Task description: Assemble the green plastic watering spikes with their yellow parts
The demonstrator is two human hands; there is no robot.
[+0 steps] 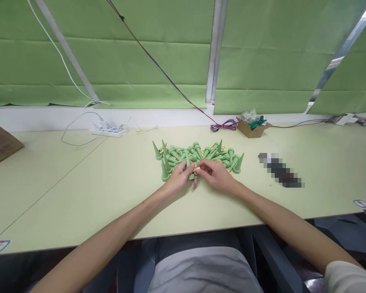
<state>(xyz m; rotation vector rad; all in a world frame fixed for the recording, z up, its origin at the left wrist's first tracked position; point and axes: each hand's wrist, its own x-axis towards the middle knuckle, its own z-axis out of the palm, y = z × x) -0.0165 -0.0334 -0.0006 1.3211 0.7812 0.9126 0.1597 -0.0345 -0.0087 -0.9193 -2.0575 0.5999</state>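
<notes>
My left hand (180, 176) is closed round a green plastic watering spike (188, 159), its tip pointing up and away from me. A small yellow valve piece (197, 169) sits at the spike's side, pinched between the fingertips of my right hand (215, 173). Both hands meet just in front of a heap of similar green spikes (198, 149). Several of those stand upright on their wide ends, such as the spike at the right (238, 163); others lie flat. More yellow pieces show among them, partly hidden.
On the pale table (110, 203), a pixelated dark object (282, 171) lies at the right. Along the back are a small cardboard box (250, 129) with plastic and green material, a coiled red-blue cable (224, 125) and a white power strip (111, 130). Brown paper (1, 142) lies far left.
</notes>
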